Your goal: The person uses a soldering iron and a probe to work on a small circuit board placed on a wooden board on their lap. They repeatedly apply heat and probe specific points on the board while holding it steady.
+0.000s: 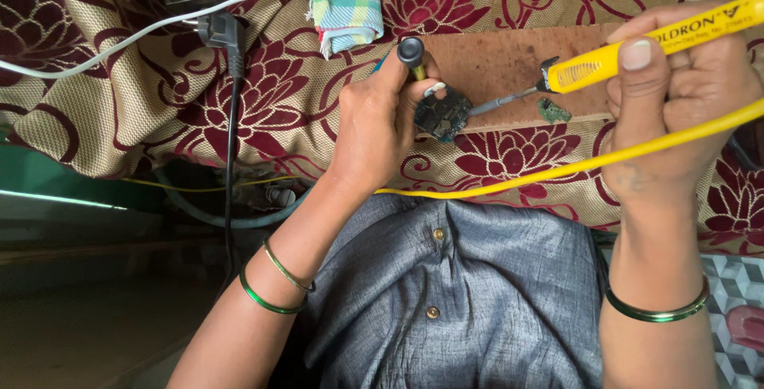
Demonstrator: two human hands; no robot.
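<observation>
— Head view: what does the right hand (pixel 676 94) hold?
— Its fingers are closed around a yellow soldering iron (pixel 637 50); the tip reaches the dark circuit board (pixel 442 114).
— And the left hand (pixel 378 122)?
— It pinches the board and a black-topped tool (pixel 411 51) (I cannot tell which kind) at the near edge of the wooden board (pixel 509 66) — on the flowered cloth (pixel 159 94).

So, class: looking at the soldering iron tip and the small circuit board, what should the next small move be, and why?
Probably ease the right hand leftward so the soldering iron tip meets the small circuit board. The tip seems to stop just short of the board, which the left hand pins with a dark-handled tool on the wooden board.
</observation>
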